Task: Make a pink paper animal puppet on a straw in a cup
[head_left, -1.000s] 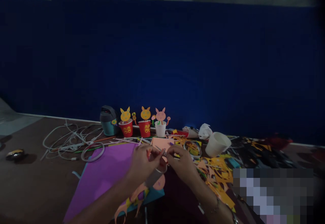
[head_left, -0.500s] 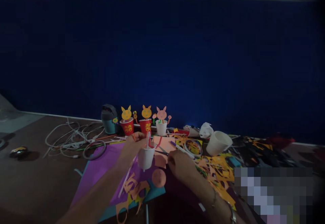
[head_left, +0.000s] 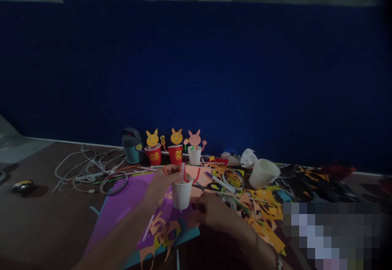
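My left hand [head_left: 165, 181] is closed on a white paper cup [head_left: 181, 195], gripping it near the rim from the left. The cup is upright, with a pale straw and a red bent straw [head_left: 197, 175] sticking out of its top. A thin tip shows under its base. Low and to the right of the cup is my right hand [head_left: 210, 209], its fingers curled and smeared by motion over the spot where a round pink paper disc lay. Whether they hold the disc cannot be made out. Scissors [head_left: 199, 187] lie partly hidden behind the cup.
Cut paper scraps [head_left: 163, 229] lie on a purple sheet [head_left: 119, 213]. Behind stand a red cup [head_left: 153, 155], another red cup [head_left: 175, 155] and a white cup [head_left: 194, 156], each with a paper cat. White cables [head_left: 88, 166], a larger white cup [head_left: 263, 173] and a marker [head_left: 219, 181] surround these.
The cup has moved slightly right in my left hand. My right hand has come down and left from beside the scissors to where the pink disc lay; the disc is no longer clearly visible.
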`<state>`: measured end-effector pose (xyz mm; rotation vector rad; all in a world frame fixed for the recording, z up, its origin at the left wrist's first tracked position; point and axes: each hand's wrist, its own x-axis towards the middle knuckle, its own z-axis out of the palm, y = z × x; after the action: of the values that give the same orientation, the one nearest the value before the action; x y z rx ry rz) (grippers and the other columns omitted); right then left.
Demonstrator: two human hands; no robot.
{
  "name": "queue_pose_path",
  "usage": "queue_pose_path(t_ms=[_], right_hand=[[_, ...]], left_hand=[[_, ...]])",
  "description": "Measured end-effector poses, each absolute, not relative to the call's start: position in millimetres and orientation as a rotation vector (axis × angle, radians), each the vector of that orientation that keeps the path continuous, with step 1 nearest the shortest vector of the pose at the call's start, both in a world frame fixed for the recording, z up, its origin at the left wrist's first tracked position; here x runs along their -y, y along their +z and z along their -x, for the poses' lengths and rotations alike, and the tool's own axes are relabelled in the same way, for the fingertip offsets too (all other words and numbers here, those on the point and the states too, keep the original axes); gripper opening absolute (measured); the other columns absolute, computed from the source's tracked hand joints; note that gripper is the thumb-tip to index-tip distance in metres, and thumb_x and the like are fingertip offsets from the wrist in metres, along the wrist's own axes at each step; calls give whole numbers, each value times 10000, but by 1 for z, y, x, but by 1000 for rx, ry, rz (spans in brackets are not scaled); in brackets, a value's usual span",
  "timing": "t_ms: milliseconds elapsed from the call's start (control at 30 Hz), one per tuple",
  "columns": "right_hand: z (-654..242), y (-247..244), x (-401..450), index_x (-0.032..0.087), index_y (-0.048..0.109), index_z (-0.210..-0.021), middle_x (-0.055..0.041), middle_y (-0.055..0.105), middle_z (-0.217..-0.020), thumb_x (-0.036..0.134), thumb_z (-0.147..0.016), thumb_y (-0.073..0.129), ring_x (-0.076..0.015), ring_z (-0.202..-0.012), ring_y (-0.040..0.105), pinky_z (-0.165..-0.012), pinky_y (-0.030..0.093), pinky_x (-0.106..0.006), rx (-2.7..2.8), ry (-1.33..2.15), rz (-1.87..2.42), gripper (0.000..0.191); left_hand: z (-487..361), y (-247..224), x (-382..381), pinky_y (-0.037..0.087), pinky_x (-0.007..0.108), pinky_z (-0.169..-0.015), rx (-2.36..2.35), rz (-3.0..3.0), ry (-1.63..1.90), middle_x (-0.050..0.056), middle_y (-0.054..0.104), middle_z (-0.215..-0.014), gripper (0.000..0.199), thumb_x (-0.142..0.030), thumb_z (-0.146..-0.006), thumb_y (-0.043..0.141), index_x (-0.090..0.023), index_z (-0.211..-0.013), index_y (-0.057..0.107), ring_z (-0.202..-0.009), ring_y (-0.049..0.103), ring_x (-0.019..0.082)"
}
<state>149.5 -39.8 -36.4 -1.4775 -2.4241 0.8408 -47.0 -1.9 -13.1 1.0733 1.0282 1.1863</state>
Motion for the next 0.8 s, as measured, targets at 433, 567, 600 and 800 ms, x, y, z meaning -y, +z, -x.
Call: queue_pose_path(t_ms=[433,567,600,800], right_hand=[[-154,-13,23,170,668,-802,-25,657,-778,305,-814,585,-162,-721,571,-677,440,-257,1623,901,1102,159],[-157,-14,21,167,659,-832,-26,654,-788,306,-840,554,-164,-726,571,-679,439,-259,1661,858,1085,175],[-158,-13,20,167,656,-833,-24,651,-783,302,-842,552,-161,-722,568,-678,438,-257,1676,842,1077,171],[-161,-14,16,167,636,-796,-8,622,-740,275,-828,562,-147,-692,542,-657,427,-243,1731,770,1088,134]], left_hand=[[18,-26,22,476,300,-693,-906,-1099,947,68,723,-694,151,-149,-610,663,-118,-751,710,-724,668,224],[16,-31,25,487,306,-709,-911,-1039,950,74,730,-739,201,-149,-627,677,-117,-824,703,-707,675,209],[17,-32,25,489,311,-714,-909,-1031,946,79,731,-751,217,-165,-631,692,-115,-842,703,-713,678,213],[18,-31,24,490,350,-740,-930,-1004,934,108,737,-778,283,-201,-600,757,-100,-858,695,-732,685,242]])
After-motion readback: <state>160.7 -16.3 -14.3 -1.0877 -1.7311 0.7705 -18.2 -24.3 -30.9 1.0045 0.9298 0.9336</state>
